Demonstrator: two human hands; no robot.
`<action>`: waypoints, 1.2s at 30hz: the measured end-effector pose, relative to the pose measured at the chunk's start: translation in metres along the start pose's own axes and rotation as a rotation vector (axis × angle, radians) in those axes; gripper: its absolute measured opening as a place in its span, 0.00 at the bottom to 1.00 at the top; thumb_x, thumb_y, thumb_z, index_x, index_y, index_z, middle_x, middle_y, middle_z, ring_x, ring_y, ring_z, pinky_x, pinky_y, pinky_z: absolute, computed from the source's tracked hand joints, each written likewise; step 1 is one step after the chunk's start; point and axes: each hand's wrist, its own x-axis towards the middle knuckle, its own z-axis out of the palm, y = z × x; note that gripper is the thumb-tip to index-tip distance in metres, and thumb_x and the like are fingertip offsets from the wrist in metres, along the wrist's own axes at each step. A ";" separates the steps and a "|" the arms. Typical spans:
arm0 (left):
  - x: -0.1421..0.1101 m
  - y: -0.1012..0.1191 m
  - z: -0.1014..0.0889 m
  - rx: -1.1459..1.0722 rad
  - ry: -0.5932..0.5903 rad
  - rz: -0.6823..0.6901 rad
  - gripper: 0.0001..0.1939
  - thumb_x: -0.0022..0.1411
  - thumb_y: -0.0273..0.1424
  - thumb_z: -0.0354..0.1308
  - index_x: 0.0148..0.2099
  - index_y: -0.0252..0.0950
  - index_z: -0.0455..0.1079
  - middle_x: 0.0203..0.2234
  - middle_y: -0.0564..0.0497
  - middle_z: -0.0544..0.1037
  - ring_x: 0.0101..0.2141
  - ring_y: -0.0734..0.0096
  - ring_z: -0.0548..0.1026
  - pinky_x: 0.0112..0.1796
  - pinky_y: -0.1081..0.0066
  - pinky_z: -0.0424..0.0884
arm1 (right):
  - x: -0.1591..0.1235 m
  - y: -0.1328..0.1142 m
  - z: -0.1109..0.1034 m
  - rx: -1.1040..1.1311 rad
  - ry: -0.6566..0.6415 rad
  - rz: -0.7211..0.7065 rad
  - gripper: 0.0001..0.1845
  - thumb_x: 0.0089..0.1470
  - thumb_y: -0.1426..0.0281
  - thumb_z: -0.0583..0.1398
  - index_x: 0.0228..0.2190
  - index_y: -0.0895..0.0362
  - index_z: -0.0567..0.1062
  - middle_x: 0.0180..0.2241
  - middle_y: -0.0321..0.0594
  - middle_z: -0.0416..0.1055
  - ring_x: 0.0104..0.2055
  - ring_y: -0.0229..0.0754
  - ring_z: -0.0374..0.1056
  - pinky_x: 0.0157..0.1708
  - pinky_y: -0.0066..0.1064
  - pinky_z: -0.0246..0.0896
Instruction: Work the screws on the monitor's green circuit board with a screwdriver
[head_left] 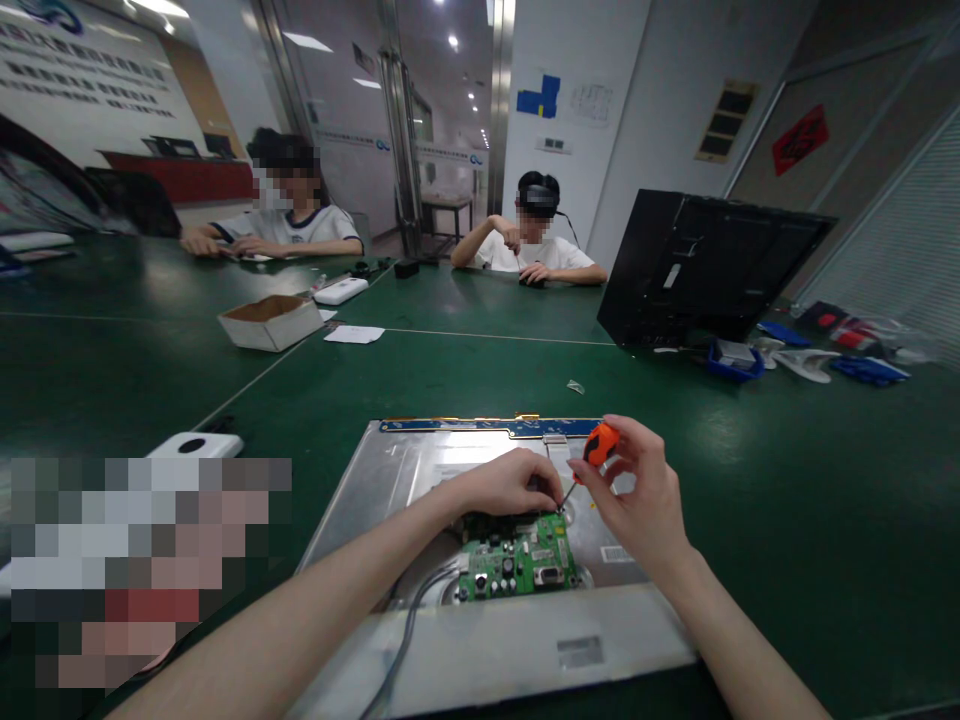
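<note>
In front of me lies a flat metal display panel (360, 500), its back facing up. A green circuit board (517, 560) sits on it, with a grey cable (409, 635) running off to the left. My right hand (641, 480) grips an orange and black screwdriver (600, 443), tilted so that its shaft points down at the board's upper right corner. My left hand (517, 480) is closed at that same corner, fingertips bunched beside the screwdriver's tip. Whatever those fingertips pinch is hidden. A blue circuit strip (465, 428) runs along the panel's far edge.
On the green table (787, 500) stand a black monitor (697, 260) at the right and an open cardboard box (270, 325) at the left. A blue tray (735, 362) is near the monitor. Two people (292, 225) sit across the table. A white device (199, 445) lies at my left.
</note>
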 end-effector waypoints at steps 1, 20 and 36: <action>0.000 0.000 0.000 0.001 0.002 0.000 0.05 0.55 0.20 0.62 0.33 0.34 0.77 0.27 0.54 0.78 0.30 0.71 0.74 0.35 0.75 0.68 | 0.000 0.000 0.000 0.001 -0.004 0.003 0.24 0.59 0.68 0.63 0.54 0.50 0.62 0.35 0.36 0.71 0.23 0.35 0.70 0.19 0.26 0.68; 0.000 0.000 0.000 -0.061 -0.014 -0.017 0.05 0.57 0.21 0.64 0.33 0.34 0.79 0.26 0.54 0.78 0.29 0.72 0.74 0.35 0.76 0.68 | 0.003 0.000 0.000 -0.015 0.006 0.000 0.23 0.60 0.65 0.62 0.55 0.50 0.62 0.36 0.36 0.70 0.22 0.34 0.69 0.19 0.25 0.69; 0.001 -0.002 -0.001 -0.025 -0.014 -0.010 0.06 0.56 0.20 0.64 0.33 0.35 0.79 0.26 0.55 0.79 0.30 0.73 0.74 0.35 0.77 0.68 | 0.004 -0.004 -0.002 0.014 -0.072 0.035 0.26 0.60 0.70 0.59 0.57 0.52 0.59 0.29 0.34 0.71 0.21 0.35 0.67 0.20 0.26 0.66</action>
